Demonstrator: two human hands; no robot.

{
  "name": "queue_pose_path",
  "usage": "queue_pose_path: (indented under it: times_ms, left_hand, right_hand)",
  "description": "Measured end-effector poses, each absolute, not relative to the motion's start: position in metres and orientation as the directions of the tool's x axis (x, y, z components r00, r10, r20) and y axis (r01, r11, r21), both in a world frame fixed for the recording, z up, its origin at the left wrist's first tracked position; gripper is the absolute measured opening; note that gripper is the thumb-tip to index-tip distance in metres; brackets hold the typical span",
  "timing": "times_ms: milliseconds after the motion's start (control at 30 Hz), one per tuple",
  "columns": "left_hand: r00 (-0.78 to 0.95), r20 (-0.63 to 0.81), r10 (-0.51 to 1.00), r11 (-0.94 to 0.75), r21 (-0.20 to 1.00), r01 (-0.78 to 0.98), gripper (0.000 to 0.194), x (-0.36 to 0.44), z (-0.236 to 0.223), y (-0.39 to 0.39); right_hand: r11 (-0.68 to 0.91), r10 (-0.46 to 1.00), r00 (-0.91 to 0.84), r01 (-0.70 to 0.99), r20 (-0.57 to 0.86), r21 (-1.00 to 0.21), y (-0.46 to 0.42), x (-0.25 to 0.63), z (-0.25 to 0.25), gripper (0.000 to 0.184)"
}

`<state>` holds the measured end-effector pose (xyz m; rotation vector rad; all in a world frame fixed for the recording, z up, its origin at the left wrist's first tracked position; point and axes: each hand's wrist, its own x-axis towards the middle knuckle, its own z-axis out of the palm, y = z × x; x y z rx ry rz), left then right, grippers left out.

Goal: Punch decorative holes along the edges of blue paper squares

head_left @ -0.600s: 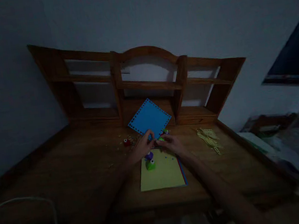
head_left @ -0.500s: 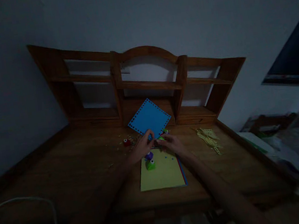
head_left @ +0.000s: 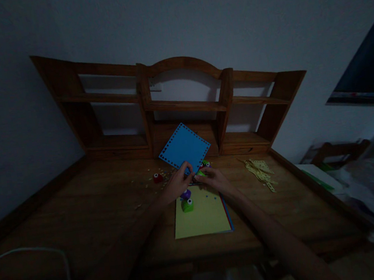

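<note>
Head view: I saw the blue sheet (head_left: 185, 147) perforated along upper edges, yellow sheet (head_left: 205, 217) seemingly unpunched; right hand (head_left: 215, 179) pinched green punch (head_left: 201, 173); left hand's (head_left: 178, 183) grip, unclear.

Wooden desk (head_left: 113, 203), paper stack (head_left: 202, 222) (yellow uppermost), strips (head_left: 261, 172)

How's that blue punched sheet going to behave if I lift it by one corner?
The blue punched sheet should be light, since it looks like thin paper or card. It's probably fairly stiff, as it shows no obvious sag. Its edges may tear easily where holes run close together.
</note>
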<state>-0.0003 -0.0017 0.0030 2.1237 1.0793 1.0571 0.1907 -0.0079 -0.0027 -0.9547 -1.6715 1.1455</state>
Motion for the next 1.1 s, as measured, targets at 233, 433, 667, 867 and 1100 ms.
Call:
queue_pose_path:
  times_ms: [233,433,667,867,1100]
  left_hand:
    - [0.365,0.423,0.829,-0.551,0.728,0.408,0.007,0.0002,0.0003,-0.0006]
    - [0.362,0.422,0.831,-0.550,0.720,0.423,0.008,0.0000,-0.0006,-0.0003]
    - [0.374,0.418,0.828,-0.554,0.717,0.423,0.010,-0.0007,-0.0002,-0.0005]
    - [0.364,0.430,0.826,-0.558,0.718,0.417,0.012,0.0001,-0.0014,0.0001]
    - [0.378,0.428,0.821,-0.565,0.706,0.427,0.014,0.0002,-0.0011,-0.0003]
  right_hand:
    - [0.284,0.910,-0.340,0.091,0.238,-0.955,-0.0058,0.1915,-0.0059,0.038]
    - [0.290,0.909,-0.339,0.094,0.244,-0.952,-0.0044,0.1917,-0.0077,0.038]
    - [0.274,0.918,-0.328,0.123,0.221,-0.954,-0.0091,0.1903,-0.0018,0.043]
    - [0.275,0.917,-0.333,0.132,0.218,-0.952,-0.0099,0.1906,0.0003,0.044]
    - [0.254,0.919,-0.337,0.106,0.205,-0.962,-0.0072,0.1898,-0.0051,0.042]
